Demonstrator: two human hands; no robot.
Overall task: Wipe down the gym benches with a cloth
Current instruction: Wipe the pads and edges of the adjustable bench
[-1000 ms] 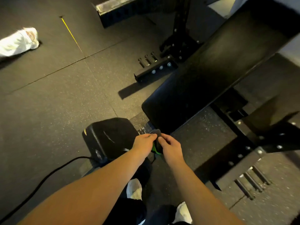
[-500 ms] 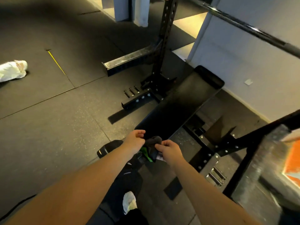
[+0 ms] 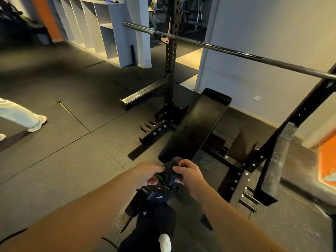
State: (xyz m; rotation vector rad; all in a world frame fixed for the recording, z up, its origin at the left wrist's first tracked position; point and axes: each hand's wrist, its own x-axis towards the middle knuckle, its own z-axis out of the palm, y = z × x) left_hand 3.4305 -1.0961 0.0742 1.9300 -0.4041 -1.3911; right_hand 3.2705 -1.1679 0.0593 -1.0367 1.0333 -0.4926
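Dark cloth (image 3: 171, 171) bunched between both hands – left hand (image 3: 148, 172) and right hand (image 3: 189, 172) fingers pinched closed on it – near the bench (image 3: 196, 128) end

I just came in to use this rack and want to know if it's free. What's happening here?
A person is standing at the near end of the black bench under the barbell, holding a dark cloth bunched between the left hand and right hand. The cloth is held just off the near end of the pad, not pressed flat on it, so the wiping of this bench does not look under way yet. Someone else's legs show at the far left.
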